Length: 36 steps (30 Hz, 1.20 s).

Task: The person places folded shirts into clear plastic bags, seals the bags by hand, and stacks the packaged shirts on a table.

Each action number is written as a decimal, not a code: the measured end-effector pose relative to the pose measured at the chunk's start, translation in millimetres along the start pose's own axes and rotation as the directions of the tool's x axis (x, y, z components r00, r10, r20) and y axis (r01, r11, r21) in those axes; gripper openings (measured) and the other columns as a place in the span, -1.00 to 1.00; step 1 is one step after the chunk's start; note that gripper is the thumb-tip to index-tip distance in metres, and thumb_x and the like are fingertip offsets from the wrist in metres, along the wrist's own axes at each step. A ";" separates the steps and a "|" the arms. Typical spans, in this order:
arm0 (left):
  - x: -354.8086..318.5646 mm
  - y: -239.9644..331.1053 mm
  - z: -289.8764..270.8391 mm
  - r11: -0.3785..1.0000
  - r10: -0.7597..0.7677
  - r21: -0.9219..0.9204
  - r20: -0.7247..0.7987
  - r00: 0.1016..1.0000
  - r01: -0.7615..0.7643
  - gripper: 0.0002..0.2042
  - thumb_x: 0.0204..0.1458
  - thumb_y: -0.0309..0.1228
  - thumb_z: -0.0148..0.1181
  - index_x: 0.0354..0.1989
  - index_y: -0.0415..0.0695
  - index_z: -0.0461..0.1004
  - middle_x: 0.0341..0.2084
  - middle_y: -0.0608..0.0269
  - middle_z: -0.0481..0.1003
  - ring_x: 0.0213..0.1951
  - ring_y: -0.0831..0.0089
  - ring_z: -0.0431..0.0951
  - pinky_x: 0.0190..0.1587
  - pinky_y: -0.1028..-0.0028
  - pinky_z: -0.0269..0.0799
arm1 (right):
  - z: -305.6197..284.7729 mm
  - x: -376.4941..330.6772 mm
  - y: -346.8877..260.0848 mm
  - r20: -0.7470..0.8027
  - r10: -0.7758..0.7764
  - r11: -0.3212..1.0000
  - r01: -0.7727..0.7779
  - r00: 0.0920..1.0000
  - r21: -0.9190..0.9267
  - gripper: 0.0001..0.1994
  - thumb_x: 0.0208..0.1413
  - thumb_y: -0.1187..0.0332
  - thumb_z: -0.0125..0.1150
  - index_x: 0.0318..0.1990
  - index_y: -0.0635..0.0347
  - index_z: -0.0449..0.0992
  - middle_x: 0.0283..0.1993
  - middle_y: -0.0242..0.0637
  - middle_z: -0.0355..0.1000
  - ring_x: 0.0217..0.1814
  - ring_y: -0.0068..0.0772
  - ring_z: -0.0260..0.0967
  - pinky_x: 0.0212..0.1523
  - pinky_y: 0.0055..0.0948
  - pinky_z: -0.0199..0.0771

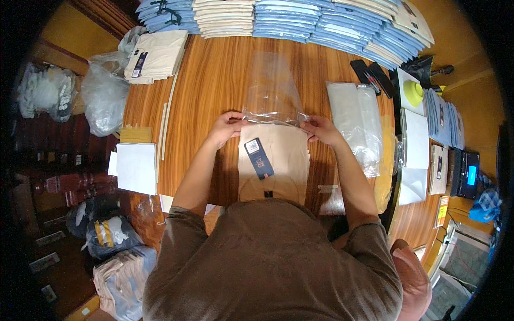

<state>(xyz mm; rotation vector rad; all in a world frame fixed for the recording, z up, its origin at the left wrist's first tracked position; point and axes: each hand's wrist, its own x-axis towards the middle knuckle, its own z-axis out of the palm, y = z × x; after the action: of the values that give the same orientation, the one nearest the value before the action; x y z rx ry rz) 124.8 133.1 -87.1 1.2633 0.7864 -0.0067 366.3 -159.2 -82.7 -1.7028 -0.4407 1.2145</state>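
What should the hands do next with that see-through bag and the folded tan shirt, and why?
Probably draw the clear plastic bag a little further toward the body, over the folded tan garment. The left hand and right hand each pinch a corner of the bag's mouth, which sits right at the garment's far edge. Most of the garment, with its dark blue tag, is not yet covered.

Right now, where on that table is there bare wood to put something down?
Bare wood lies between the cream folded stack and the clear bag, and between bag and plastic sleeves. The far edge under the blue shirt stacks is crowded.
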 end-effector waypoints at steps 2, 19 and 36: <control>-0.2 -5.3 2.1 0.999 0.017 -0.033 -0.062 0.998 -0.019 -0.63 0.21 -0.43 0.40 0.14 -0.25 0.48 -0.16 0.13 0.62 -0.14 0.39 0.69 -0.12 0.40 0.71 | -0.1 2.3 0.3 -0.025 0.017 0.997 -0.015 1.000 0.078 -0.66 0.23 0.29 0.45 0.02 0.34 0.57 -0.22 -0.21 0.63 -0.37 -0.42 0.61 -0.44 -0.47 0.66; 7.3 -8.6 11.4 0.998 0.047 0.053 -0.326 0.944 -0.032 -0.67 -0.06 -0.42 0.64 -0.21 -0.16 0.57 -0.34 0.25 0.65 -0.40 0.52 0.64 -0.41 0.54 0.56 | 24.4 7.7 14.8 -0.235 -0.020 0.981 0.064 0.972 0.183 -0.77 0.20 0.36 0.48 -0.10 0.27 0.61 -0.21 -0.25 0.64 -0.41 -0.45 0.60 -0.49 -0.52 0.61; -33.3 21.6 -9.3 0.951 -0.167 0.258 -0.029 0.985 0.169 -0.60 0.04 -0.22 0.57 0.01 -0.12 0.66 -0.22 0.31 0.69 -0.21 0.52 0.64 -0.22 0.49 0.53 | 6.6 -32.7 -16.8 -0.027 0.244 0.952 -0.234 0.969 0.199 -0.68 0.29 0.23 0.36 0.07 0.25 0.59 -0.06 -0.23 0.66 -0.13 -0.40 0.67 -0.23 -0.48 0.65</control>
<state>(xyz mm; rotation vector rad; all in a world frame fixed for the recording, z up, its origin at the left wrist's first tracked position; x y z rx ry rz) 104.1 134.7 -52.0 1.4396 0.9188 -0.2515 350.0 -172.0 -51.7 -1.6467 -0.0803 1.3361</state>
